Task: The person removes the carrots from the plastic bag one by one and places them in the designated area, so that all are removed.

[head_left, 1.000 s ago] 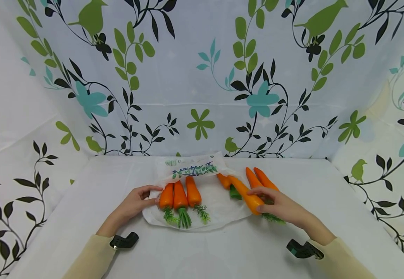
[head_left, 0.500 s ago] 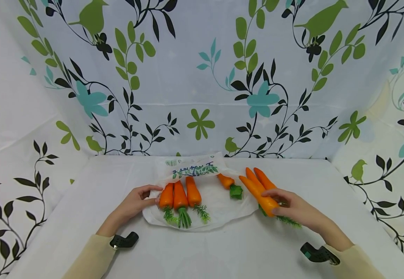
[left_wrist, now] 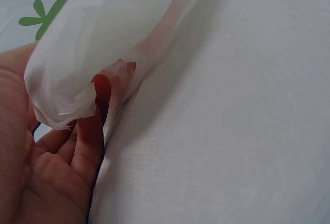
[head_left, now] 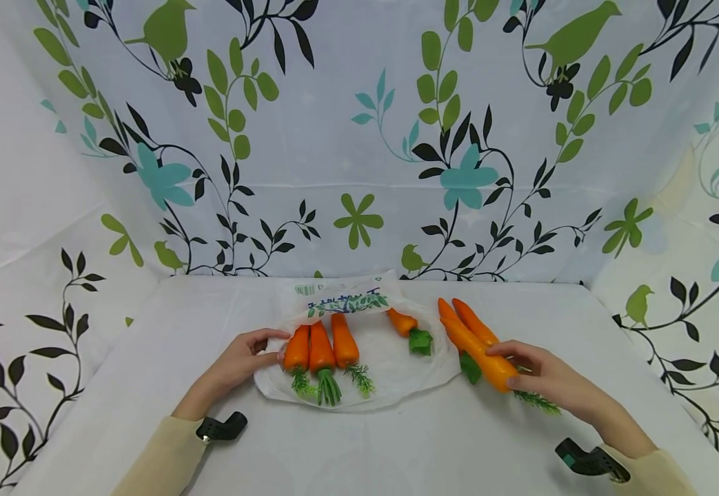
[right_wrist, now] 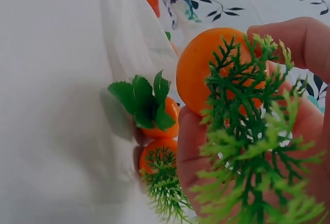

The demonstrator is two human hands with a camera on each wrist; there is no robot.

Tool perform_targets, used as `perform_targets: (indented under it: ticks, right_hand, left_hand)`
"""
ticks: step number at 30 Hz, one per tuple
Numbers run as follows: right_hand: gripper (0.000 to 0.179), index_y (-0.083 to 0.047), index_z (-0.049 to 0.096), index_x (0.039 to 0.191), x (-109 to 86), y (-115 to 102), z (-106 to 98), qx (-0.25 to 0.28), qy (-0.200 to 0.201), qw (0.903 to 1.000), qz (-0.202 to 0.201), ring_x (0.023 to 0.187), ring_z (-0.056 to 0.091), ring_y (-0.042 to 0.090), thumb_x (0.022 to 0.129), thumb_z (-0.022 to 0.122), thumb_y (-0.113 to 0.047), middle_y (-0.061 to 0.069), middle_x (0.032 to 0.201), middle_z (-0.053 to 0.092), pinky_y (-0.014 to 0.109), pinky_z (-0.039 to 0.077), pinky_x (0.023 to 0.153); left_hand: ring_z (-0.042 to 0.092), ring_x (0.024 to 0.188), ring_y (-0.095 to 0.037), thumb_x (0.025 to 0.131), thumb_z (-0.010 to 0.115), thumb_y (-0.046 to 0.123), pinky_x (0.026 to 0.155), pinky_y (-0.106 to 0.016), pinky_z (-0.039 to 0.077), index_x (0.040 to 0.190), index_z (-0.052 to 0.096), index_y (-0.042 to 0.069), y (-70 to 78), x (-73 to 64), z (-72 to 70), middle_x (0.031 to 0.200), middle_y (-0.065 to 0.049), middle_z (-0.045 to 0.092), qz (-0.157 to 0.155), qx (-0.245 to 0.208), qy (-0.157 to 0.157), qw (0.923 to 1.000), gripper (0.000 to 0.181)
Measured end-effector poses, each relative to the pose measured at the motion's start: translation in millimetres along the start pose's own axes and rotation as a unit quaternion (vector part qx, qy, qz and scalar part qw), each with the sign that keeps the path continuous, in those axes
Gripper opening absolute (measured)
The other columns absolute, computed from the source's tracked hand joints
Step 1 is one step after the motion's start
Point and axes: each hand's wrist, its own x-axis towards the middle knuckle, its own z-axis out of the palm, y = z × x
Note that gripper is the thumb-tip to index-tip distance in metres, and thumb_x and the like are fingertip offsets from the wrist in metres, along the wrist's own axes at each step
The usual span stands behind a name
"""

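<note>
On the table lies a white plastic bag (head_left: pixel 390 386) with printed lettering. At its left edge my left hand (head_left: pixel 244 358) grips the plastic; the left wrist view shows curled fingers at the bag's edge (left_wrist: pixel 67 80). Three orange carrots (head_left: pixel 320 350) with green tops lie side by side at the bag's opening, close to that hand. A shorter carrot (head_left: pixel 401 322) with a leafy top lies farther right. My right hand (head_left: pixel 539 375) pinches a carrot (head_left: pixel 480 351) near its feathery top, right of the bag. Beneath it are two other carrots, one leafy-topped (right_wrist: pixel 165 126), one feathery-topped (right_wrist: pixel 154 154).
The white table (head_left: pixel 359 455) extends toward me in front of the bag. Behind its far edge hangs a cloth (head_left: pixel 359 138) patterned with leaves, flowers and birds. A dark band (head_left: pixel 221 427) sits on the left wrist, another (head_left: pixel 591 460) on the right.
My right hand has carried the carrot rightward, away from the bag and over the two carrots there. The short leafy carrot has come into fuller view. My left hand has stayed put.
</note>
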Motion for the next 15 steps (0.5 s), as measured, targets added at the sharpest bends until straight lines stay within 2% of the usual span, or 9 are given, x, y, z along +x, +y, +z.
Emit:
perform_targets:
  ticks: [3,8,15]
  right_hand:
    - [0.039,-0.01,0.056,0.135,-6.3,2.1,-3.8,0.004,0.004,1.0,0.002,0.113,0.054,0.013,0.096,0.061,-0.008,0.022,0.141,0.044,0.027,0.05,0.089]
    - [0.039,-0.008,0.054,0.137,-16.0,3.1,-11.3,0.003,0.015,0.9998,0.012,0.111,0.056,0.014,0.098,0.059,-0.01,0.019,0.138,0.047,0.028,0.051,0.087]
    - [0.039,-0.008,0.053,0.137,-25.7,7.4,-21.4,-0.006,0.047,0.9986,0.025,0.109,0.056,0.01,0.099,0.059,-0.011,0.003,0.134,0.052,0.028,0.052,0.084]
  left_hand:
    - [0.046,0.1,-0.026,0.089,0.076,0.022,0.082,-0.029,0.04,0.128,0.066,0.009,0.1,0.1,-0.1,0.129,-0.011,0.059,-0.001,0.002,0.0,1.0,0.042]
    - [0.047,0.099,-0.027,0.088,0.077,0.021,0.082,-0.028,0.04,0.126,0.067,0.009,-0.4,0.6,0.0,0.127,-0.012,0.06,0.002,0.002,0.0,1.0,0.041]
    - [0.046,0.1,-0.026,0.088,0.077,0.022,0.083,-0.028,0.04,0.126,0.067,0.009,-1.0,0.8,-0.1,0.127,-0.011,0.06,0.003,0.006,0.0,1.0,0.041]
